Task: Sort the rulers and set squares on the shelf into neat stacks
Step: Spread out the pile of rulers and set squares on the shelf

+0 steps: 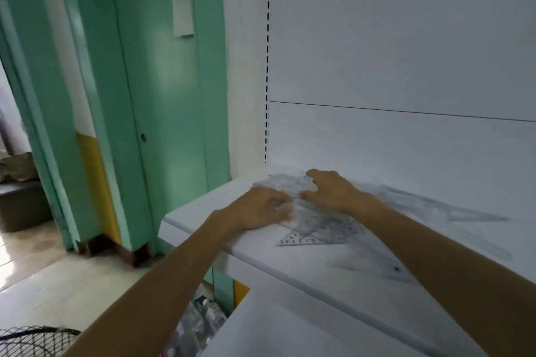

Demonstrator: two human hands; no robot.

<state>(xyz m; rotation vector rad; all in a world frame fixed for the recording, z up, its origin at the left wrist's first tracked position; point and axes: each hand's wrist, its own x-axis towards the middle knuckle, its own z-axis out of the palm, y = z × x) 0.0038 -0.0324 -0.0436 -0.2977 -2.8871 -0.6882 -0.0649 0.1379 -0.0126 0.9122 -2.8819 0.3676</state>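
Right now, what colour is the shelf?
The shelf is white; the head view shows it best.

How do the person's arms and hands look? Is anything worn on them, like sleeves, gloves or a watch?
Both forearms are bare up to the picture's edge; no sleeve is in view. The left hand and the right hand wear no gloves. No watch or bracelet shows at either wrist. The fingers are blurred, so rings cannot be ruled out.

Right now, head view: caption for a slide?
Left hand and right hand rest on scattered clear set squares on the white shelf.
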